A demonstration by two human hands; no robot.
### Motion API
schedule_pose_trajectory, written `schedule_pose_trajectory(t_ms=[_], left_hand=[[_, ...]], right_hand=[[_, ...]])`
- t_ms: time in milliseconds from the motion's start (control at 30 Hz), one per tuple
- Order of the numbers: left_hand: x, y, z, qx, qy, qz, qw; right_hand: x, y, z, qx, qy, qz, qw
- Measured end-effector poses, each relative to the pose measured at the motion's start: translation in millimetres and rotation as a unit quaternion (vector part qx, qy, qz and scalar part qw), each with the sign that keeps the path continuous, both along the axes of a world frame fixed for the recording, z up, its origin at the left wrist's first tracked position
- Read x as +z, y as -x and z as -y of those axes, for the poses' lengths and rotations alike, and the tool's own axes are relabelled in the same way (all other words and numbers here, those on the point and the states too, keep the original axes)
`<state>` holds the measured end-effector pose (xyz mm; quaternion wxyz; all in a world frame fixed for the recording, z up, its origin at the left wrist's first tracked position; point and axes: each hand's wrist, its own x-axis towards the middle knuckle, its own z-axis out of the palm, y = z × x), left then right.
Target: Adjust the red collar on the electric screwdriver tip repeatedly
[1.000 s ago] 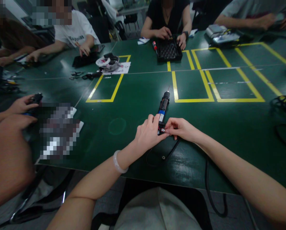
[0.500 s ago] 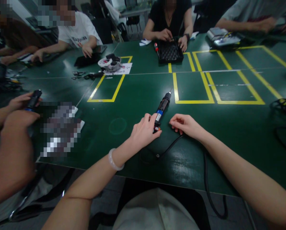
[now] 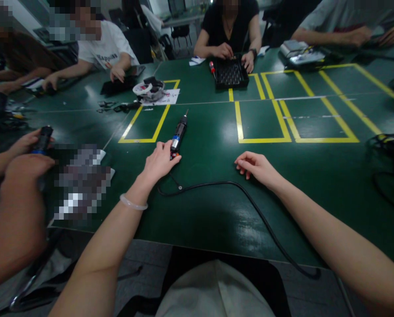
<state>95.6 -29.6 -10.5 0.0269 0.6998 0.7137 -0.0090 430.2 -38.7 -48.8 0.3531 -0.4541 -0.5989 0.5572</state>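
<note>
My left hand (image 3: 159, 163) is closed round the rear end of a black electric screwdriver (image 3: 179, 131) with a blue and silver band. The tool's bit points away from me, over the table. Its black cable (image 3: 246, 193) runs from under my left hand across to the right and over the table's front edge. My right hand (image 3: 256, 166) rests near the middle of the green table (image 3: 210, 149), its fingers loosely bent and a little apart, holding nothing visible. It is apart from both tool and cable.
Yellow tape frames (image 3: 264, 141) mark the table. A white roll (image 3: 147, 90) lies on paper at back left. Across the table a person works at a black tray (image 3: 231, 75) beside a red screwdriver (image 3: 211, 68). At left, another person's hands hold a similar tool (image 3: 44, 138). Black cables (image 3: 386, 152) lie right.
My left hand has moved left with the electric screwdriver, drawing its cable across the table. My right hand has stayed nearly where it was.
</note>
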Motion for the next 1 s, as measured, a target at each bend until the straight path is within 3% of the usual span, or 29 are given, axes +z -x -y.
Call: schedule_pose_trajectory(t_ms=[267, 433, 733, 1000], left_hand=[[-9.2, 76.2, -49.4, 0.082, -0.006, -0.007, 0.997], [-12.8, 107.9, -64.2, 0.108, -0.010, -0.014, 0.994], [-20.6, 96.0, -51.9, 0.120, -0.063, -0.056, 0.989], [-16.4, 90.2, -54.5, 0.159, -0.094, -0.008, 0.983]], right_hand=[[-3.2, -0.9, -1.4, 0.006, 0.000, -0.005, 1.000], [-2.7, -1.5, -1.3, 0.017, 0.001, -0.002, 1.000], [-3.5, 0.3, -1.2, 0.023, -0.002, 0.007, 1.000], [-4.6, 0.1, -1.2, 0.023, -0.006, 0.012, 1.000]])
